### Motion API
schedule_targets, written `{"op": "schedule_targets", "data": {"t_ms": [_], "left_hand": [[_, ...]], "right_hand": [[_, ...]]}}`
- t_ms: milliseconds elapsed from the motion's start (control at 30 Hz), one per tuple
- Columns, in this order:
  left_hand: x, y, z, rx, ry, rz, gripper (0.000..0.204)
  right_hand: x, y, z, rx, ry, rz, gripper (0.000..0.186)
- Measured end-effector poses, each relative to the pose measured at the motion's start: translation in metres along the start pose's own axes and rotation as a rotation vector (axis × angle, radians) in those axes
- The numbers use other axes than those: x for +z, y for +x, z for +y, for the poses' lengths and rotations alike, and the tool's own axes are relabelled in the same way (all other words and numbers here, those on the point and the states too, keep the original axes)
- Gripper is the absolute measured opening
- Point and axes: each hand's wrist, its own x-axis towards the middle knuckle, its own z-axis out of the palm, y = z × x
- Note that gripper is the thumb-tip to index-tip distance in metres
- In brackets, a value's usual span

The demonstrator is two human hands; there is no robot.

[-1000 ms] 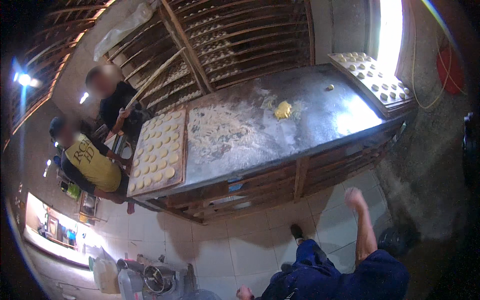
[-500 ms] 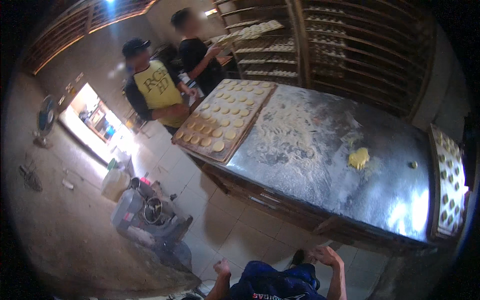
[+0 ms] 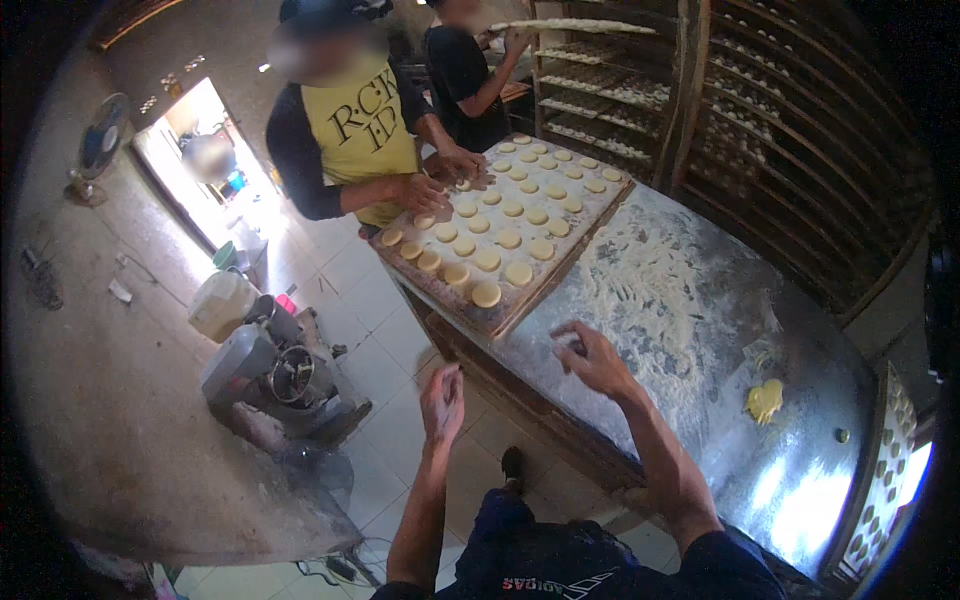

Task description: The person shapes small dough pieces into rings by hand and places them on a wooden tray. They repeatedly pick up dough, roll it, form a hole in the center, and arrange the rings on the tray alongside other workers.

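My left hand is held up over the floor short of the table, its fingers loosely curved and nothing seen in it. To its right, my right hand reaches over the near table edge with bent, spread fingers and holds nothing. Just beyond both hands lies a wooden board bearing rows of pale round dough pieces. Across the board, a person in a yellow and black shirt has both hands on or just above the dough rounds. A soft yellow dough lump sits farther right.
Loose flour covers part of the metal-topped table. Near its right end are a small round piece and another tray. Behind, a second person holds a tray by the rack. A mixer stands left.
I have come nearer the board. Both my hands have risen and moved forward, the right one over the table edge. The person opposite now reaches onto the board; the other lifts the tray higher.
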Motion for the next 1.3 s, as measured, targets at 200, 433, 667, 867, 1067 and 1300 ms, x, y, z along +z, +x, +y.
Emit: {"op": "schedule_targets", "data": {"t_ms": [200,433,667,867,1067,1300], "left_hand": [[0.043,0.164,0.032,0.42,0.348,-0.168,0.028],[0.06,0.195,0.016,0.353,0.528,-0.397,0.04],[0.097,0.147,0.084,0.049,-0.188,-0.754,0.027],[0.198,0.066,0.161,0.577,0.049,-1.016,0.03],[0.196,0.039,0.156,0.312,-0.106,-0.965,0.023],[0.16,0.016,0.211,0.033,-0.418,-0.931,0.03]], "right_hand": [[0.022,0.174,0.027,-0.259,-0.618,0.37,0.028],[0.045,0.218,0.049,-0.158,-0.816,0.18,0.028],[-0.027,0.06,0.027,0.345,0.003,0.472,0.049],[-0.091,-0.057,0.055,0.489,-0.864,0.626,0.046],[-0.074,-0.094,0.038,0.582,-0.068,0.893,0.033],[-0.062,-0.105,0.058,0.294,0.222,0.508,0.038]]}}
